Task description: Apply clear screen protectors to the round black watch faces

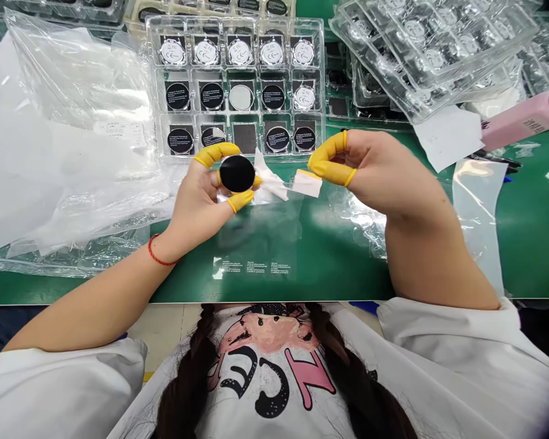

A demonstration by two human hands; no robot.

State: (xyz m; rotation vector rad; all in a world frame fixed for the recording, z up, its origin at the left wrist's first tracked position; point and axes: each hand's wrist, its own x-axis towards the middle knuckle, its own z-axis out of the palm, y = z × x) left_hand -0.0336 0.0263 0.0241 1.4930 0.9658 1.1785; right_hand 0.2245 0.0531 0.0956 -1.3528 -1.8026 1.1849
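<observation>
My left hand (210, 186), with yellow finger cots, grips a round black disc (237, 174) with a silvery rim by its edge. My right hand (348, 161), also in yellow finger cots, is closed with thumb and forefinger pinched together. What lies in that pinch, if anything, is too small to make out. A small pale paper piece (307, 184) is just below its fingertips. Beyond both hands stands a clear compartment tray (322, 91) holding round discs, some with white printed faces and some black. One front-row compartment shows only a dark square (244, 139).
A clear sheet with printed text labels (256, 267) lies on the green table (348, 274) before me. Plastic bags (82, 91) cover the left side. Stacked clear trays (434, 49) rise at the back right, near a pink bottle (521, 122). Crumpled white paper (271, 183) lies between my hands.
</observation>
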